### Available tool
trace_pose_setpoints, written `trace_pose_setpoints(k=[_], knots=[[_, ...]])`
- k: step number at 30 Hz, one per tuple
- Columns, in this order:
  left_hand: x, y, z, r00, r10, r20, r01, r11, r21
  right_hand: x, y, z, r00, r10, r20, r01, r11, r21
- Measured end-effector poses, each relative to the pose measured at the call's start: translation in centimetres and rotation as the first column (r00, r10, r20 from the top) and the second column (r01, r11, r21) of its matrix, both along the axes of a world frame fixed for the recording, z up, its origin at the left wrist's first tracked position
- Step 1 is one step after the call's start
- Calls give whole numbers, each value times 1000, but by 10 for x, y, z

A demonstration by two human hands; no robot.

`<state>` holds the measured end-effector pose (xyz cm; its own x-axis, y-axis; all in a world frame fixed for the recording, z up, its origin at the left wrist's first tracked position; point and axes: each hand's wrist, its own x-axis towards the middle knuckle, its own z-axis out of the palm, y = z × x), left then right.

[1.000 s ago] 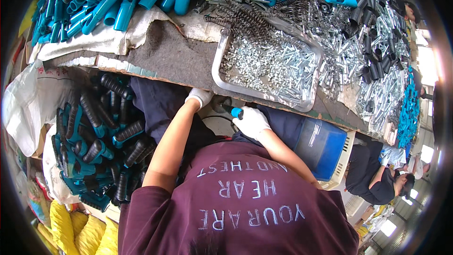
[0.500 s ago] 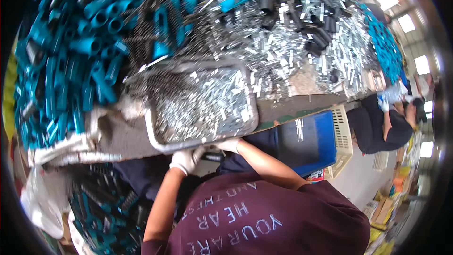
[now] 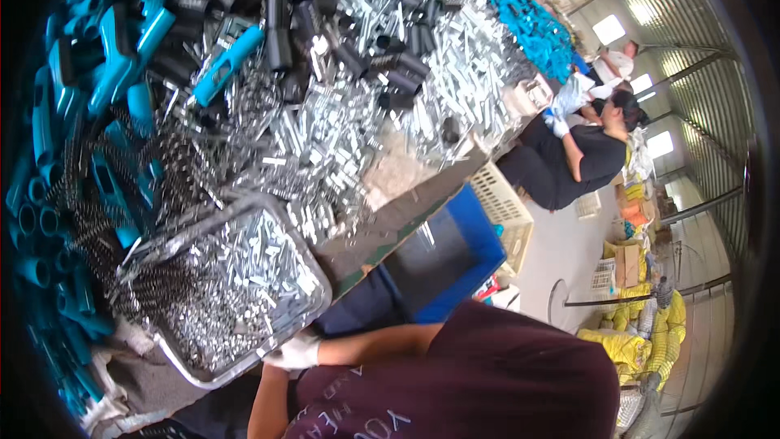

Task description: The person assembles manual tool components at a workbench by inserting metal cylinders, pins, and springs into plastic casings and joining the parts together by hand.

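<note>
My right hand point(image 3: 302, 350), in a white glove, is just below the near rim of a grey rectangular tray point(image 3: 327, 293). My left hand point(image 3: 275, 360) is beside it at the end of my left forearm, mostly covered by the right glove and the tray edge. The fingers of both are hidden, so anything between them does not show. Small shiny metal pieces point(image 3: 231, 293) fill the tray, with dark coil springs point(image 3: 150, 289) at its left end.
Teal plastic tubes and handles point(image 3: 114, 57) heap up on the left. Loose metal strips point(image 3: 325, 130) and black sleeves point(image 3: 278, 32) cover the table beyond. On the right stand a blue bin point(image 3: 487, 256) and a cream crate point(image 3: 520, 236). A co-worker point(image 3: 561, 154) sits farther right.
The view has swung to the right, so the tray and table appear farther left and tilted. My hands stay together near the tray rim; the left one is now more hidden.
</note>
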<state>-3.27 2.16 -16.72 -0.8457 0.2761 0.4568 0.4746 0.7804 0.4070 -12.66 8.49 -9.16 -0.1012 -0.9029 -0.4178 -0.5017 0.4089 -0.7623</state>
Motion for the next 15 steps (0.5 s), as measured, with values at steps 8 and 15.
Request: trace_pose_setpoints(k=[8,15], knots=[[-22,25,10,946,-26,324,-37,982,186,-24,3,11,926,115,-360,-129,991,-17],[-42,1,22,793,96,602,-368,862,348,-13,-23,2,882,385,-273,-221,848,482]])
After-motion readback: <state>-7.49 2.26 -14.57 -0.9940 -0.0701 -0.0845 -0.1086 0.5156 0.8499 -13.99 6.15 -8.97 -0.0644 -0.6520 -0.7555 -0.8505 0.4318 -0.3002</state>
